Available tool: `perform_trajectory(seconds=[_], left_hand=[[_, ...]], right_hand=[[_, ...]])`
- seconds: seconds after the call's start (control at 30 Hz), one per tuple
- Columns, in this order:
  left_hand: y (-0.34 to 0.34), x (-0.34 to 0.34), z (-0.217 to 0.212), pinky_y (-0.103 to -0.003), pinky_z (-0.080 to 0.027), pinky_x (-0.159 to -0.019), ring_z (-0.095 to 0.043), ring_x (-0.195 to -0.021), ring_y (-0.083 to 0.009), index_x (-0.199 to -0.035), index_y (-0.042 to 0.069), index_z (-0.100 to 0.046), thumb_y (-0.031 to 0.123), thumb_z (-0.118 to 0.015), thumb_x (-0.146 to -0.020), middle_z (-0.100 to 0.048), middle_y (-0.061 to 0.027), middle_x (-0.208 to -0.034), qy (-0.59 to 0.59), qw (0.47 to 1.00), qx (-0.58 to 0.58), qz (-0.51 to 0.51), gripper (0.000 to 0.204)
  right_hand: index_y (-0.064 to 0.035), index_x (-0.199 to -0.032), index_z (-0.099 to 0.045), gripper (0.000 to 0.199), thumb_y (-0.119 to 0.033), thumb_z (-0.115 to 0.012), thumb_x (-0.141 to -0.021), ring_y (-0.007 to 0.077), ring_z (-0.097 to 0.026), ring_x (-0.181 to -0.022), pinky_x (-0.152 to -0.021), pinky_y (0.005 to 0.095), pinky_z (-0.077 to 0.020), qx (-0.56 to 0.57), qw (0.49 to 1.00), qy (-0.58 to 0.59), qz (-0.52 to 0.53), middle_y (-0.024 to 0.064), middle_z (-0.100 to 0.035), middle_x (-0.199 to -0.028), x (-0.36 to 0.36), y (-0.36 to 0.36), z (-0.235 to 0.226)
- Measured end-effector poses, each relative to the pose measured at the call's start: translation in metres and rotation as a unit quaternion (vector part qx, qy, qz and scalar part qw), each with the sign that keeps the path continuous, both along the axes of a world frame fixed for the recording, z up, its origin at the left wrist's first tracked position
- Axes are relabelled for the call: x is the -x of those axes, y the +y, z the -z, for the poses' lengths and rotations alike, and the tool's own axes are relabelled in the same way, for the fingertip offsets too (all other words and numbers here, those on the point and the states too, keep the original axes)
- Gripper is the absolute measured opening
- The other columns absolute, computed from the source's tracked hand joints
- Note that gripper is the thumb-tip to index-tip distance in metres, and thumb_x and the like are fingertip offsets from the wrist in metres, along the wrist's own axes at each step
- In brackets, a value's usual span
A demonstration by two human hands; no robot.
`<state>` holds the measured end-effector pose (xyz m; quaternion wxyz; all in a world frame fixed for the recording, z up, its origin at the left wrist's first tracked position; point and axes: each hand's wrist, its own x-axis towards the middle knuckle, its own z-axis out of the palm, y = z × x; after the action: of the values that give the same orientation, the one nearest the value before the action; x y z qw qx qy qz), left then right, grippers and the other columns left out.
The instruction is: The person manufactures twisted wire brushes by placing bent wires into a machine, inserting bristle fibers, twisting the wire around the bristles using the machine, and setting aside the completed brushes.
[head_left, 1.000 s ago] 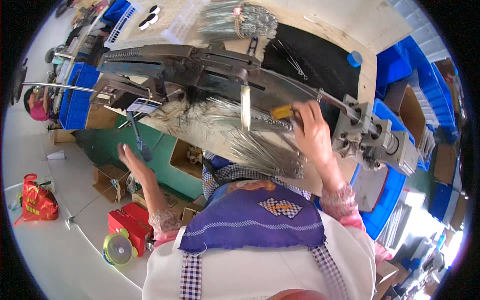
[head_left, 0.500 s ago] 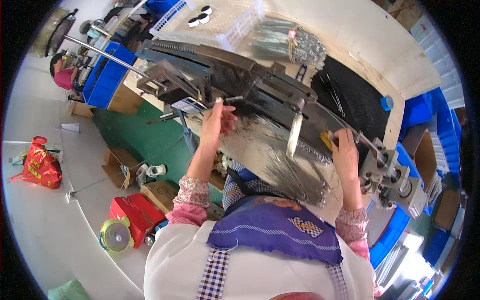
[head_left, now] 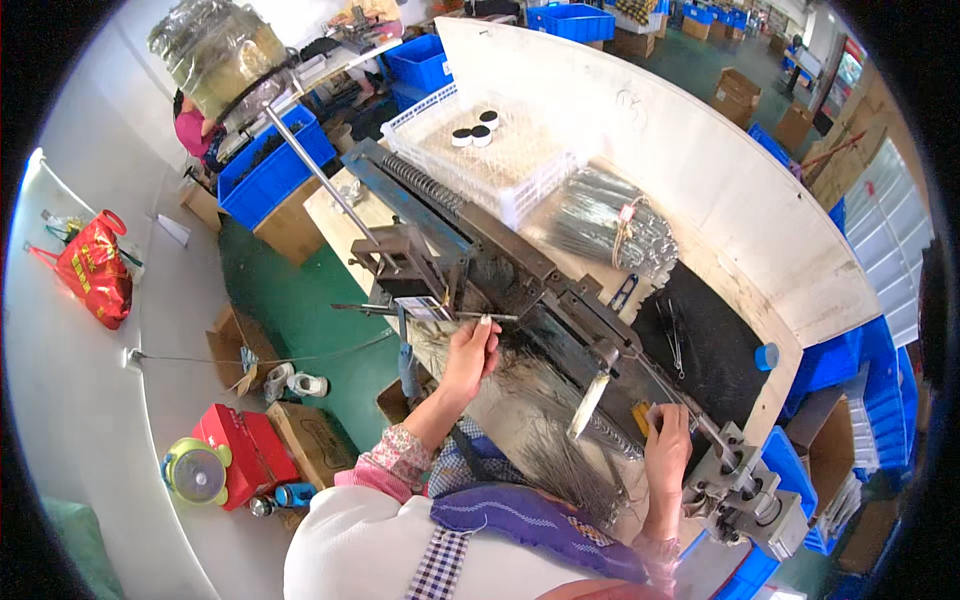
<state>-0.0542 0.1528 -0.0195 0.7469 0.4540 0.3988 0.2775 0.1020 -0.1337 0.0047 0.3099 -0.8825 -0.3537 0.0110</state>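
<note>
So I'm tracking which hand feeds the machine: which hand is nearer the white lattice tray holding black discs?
Left. The left hand is at the machine's middle, below the white tray. The right hand sits farther off, near the machine's lower right end.

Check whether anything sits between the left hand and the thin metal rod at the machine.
Nothing visible does. The left hand is already at the thin metal rod, fingertips on its near end, beside the dark machine. The right hand rests further along, by the yellow piece.

bright daylight, even | soft shadows | sharp centre | strong fisheye bending, black vignette at rim
</note>
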Motion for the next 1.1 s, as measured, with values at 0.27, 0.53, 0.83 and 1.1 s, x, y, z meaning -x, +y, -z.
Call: perform_trajectory(seconds=[0.27,0.53,0.83,1.1], left_hand=[[-0.001,-0.005,0.004,-0.024,-0.024,-0.038,-0.036,-0.042,-0.0078,-0.091,0.006,-0.051,0.029,-0.046,-0.1,-0.04,0.0038,-0.063,-0.02,1.0,0.016,0.002,0.025],[-0.038,-0.004,-0.024,-0.02,-0.03,-0.041,-0.04,-0.05,-0.004,-0.094,0.008,-0.055,0.03,-0.047,-0.1,-0.045,0.0053,-0.065,-0.062,0.988,-0.06,0.129,0.024],[-0.155,-0.094,-0.063,-0.021,-0.025,-0.042,-0.033,-0.048,-0.0048,-0.091,0.008,-0.052,0.03,-0.043,-0.102,-0.035,0.0062,-0.064,-0.173,0.843,0.155,0.486,0.026],[-0.165,-0.101,-0.067,-0.02,-0.027,-0.044,-0.035,-0.05,-0.005,-0.092,0.005,-0.052,0.023,-0.047,-0.1,-0.038,0.0056,-0.065,-0.132,0.89,0.169,0.403,0.021]], right_hand=[[-0.0078,-0.094,-0.05,0.02,0.0,-0.061,-0.08,0.0372,-0.062,-0.076,-0.062,0.0451,-0.0479,-0.018,1.0,-0.005,0.019,0.0122,-0.054,-0.095,-0.004,0.002,0.003],[-0.0065,-0.093,-0.049,0.02,0.0,-0.061,-0.079,0.0375,-0.058,-0.083,-0.067,0.046,-0.0467,-0.003,1.0,0.001,0.005,0.0134,-0.053,-0.094,-0.011,-0.001,0.017],[0.0014,-0.118,-0.05,0.038,-0.022,-0.055,-0.089,0.0441,-0.061,-0.087,-0.074,0.0485,-0.05,-0.032,0.994,0.092,0.05,0.0272,-0.06,-0.101,-0.011,-0.014,0.055],[-0.0037,-0.084,-0.054,0.016,-0.012,-0.065,-0.076,0.0349,-0.059,-0.079,-0.066,0.0421,-0.0506,-0.063,0.997,-0.044,0.008,0.0154,-0.055,-0.083,0.016,-0.023,0.003]])
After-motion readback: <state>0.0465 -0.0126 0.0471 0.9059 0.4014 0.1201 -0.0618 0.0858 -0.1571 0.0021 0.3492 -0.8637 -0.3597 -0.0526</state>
